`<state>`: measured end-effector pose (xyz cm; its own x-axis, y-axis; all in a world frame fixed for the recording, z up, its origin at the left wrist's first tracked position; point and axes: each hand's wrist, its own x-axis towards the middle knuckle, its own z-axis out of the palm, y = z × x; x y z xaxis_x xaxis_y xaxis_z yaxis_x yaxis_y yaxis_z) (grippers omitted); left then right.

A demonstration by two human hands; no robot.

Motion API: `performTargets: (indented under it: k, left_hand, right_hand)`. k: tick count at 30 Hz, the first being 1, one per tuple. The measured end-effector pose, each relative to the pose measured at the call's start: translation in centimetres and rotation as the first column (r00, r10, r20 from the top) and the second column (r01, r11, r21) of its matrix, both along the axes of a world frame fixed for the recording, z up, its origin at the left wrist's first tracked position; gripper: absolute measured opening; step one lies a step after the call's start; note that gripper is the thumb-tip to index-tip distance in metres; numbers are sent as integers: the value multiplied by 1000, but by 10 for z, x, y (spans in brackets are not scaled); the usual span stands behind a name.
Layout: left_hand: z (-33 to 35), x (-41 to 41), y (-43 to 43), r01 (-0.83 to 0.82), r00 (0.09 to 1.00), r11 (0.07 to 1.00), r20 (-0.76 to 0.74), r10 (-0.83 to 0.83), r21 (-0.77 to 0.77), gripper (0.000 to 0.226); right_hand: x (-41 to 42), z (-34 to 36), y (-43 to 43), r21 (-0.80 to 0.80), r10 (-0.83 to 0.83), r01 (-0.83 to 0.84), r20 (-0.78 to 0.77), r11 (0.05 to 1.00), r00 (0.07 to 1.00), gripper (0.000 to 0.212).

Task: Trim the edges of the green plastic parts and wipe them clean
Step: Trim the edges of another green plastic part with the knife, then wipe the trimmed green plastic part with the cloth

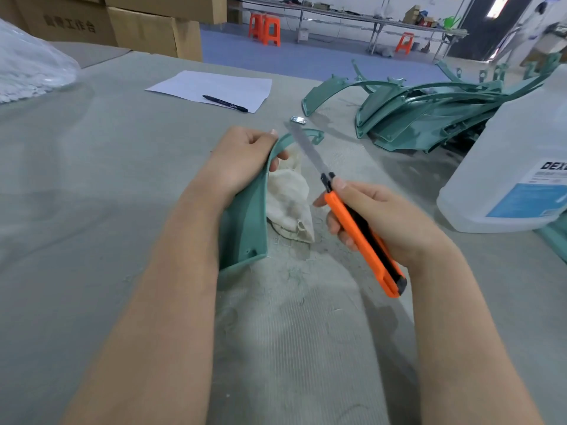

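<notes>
My left hand [242, 161] grips a curved green plastic part [248, 222] by its upper edge, and the part's wide end stands on the table. My right hand [377, 219] holds an orange and black utility knife [365, 237] with its long blade [303, 148] extended. The blade points up and away, its tip near the narrow curved end of the part. A crumpled white cloth [288, 200] lies on the table between my hands, just right of the part.
A pile of several green plastic parts [429, 115] lies at the back right. A large clear liquid jug [521, 167] stands at the right. Farther back are a sheet of paper [211, 90] with a black pen [225, 103] and a small metal piece [298, 120]. Plastic shavings litter the grey table cover [92, 179].
</notes>
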<state>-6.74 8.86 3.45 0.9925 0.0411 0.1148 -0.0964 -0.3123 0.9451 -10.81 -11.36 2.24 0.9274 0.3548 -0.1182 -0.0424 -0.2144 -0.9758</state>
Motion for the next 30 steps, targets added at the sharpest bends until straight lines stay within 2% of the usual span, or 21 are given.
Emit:
performTargets:
  k: [2,4,6,9,11,13,15,19,22,25,26,28,30]
  left_hand:
    - [3,-2,0,-34,999,999,4,34,9,43]
    - [8,-3,1,-115,992,993,43,115,5,42]
    - [17,-4,4,-248,958,967,131,253,-51,42]
    - [30,-4,14,-452,828,874,279,486,-180,37]
    - [33,-5,20,-522,748,810,314,585,-266,38]
    - [31,-5,21,-555,717,776,301,629,-300,44]
    - [29,-5,17,-561,725,762,254,640,-323,48]
    - [20,0,13,-526,776,777,180,605,-345,42]
    - [15,2,11,-509,802,807,176,571,-297,45]
    - [12,3,11,-508,809,809,156,566,-296,45]
    - [12,4,11,-512,808,806,152,569,-297,45]
    - [12,4,11,-526,800,800,152,581,-289,45]
    - [13,4,11,-532,795,798,158,586,-284,45]
  right_hand:
    - [8,-9,-2,-160,-238,248,81,955,968,31]
    - [17,-20,-5,-319,-374,413,179,853,910,26]
    - [25,-31,-9,-461,-390,474,271,750,880,29]
    - [32,-43,-11,-633,-362,490,331,599,871,33]
    - [35,-48,-10,-669,-356,489,339,560,871,30]
    - [36,-51,-8,-681,-365,493,337,542,868,28]
    - [37,-53,-8,-690,-370,499,344,525,863,29]
    - [38,-55,-9,-672,-391,531,367,516,844,32]
    - [36,-50,-5,-592,-412,586,417,554,810,30]
    - [27,-34,5,-240,-477,654,515,718,712,22]
    - [22,-26,11,-80,-498,602,483,794,721,22]
    - [12,-13,23,157,-451,424,375,892,810,22]
    - [5,-6,35,194,-335,280,385,940,860,16]
